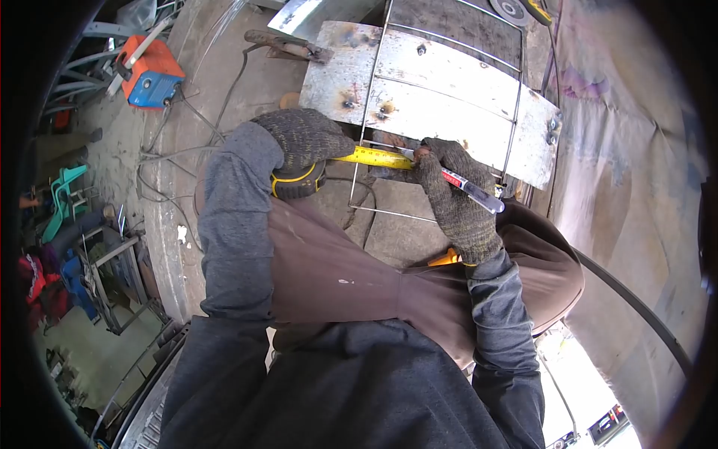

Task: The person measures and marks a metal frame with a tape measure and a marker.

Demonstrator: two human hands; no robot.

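Observation:
My left hand (308,141), in a dark knitted glove, is closed on a black and yellow tape measure (299,182). From it a short length of yellow blade (380,157) runs right to my other hand, across a thin metal rod frame (374,78). My right hand (458,198), gloved too, grips a marker (473,190) with a white, red and black barrel. Its fingertips meet the end of the blade; the marker's tip is hard to make out there. Beneath the upper part of the frame lies a scorched metal sheet (441,97).
An orange and blue welding machine (153,72) stands at upper left, its cables trailing over the floor. A rusty metal bar (288,46) lies beside the sheet. At top right is a grinder disc (510,9). An orange object (446,258) sits near my right wrist.

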